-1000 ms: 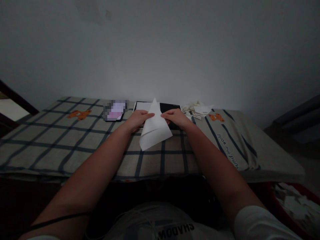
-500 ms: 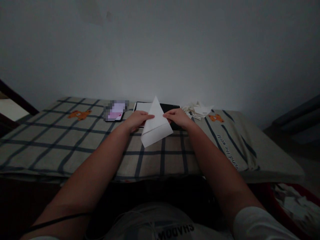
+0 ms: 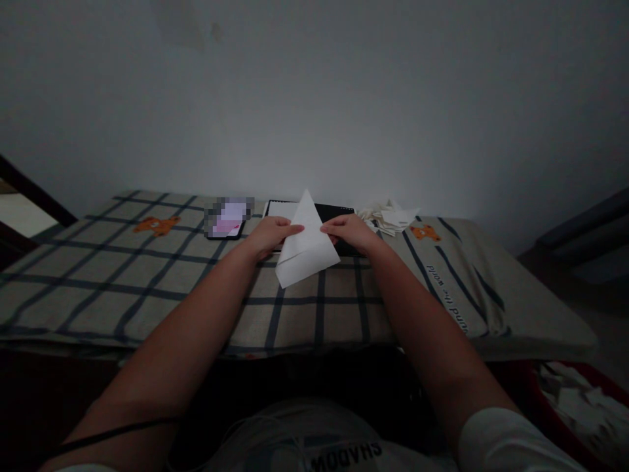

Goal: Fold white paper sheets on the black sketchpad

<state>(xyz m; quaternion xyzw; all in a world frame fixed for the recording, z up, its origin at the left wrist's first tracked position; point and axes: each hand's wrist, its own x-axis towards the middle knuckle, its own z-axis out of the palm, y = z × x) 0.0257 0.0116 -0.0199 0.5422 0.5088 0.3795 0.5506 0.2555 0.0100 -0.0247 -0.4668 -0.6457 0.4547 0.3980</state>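
Note:
A white sheet of paper (image 3: 305,249), folded to a point at its top, is held up between both hands above the checked cloth (image 3: 147,275). My left hand (image 3: 269,236) pinches its left edge and my right hand (image 3: 348,231) pinches its right edge. Behind the paper lies a black notebook (image 3: 339,213) with a white page showing at its left end. A pile of folded white papers (image 3: 388,216) sits just right of my right hand.
A phone (image 3: 227,219) with a lit screen lies left of the notebook. The cloth, printed with orange bears, covers a low surface against a plain wall. A red bin (image 3: 580,406) with crumpled paper stands at the lower right.
The paper's lower flap has been drawn up and its bottom edge sits higher; the sheet looks shorter. Both hands stay in nearly the same place.

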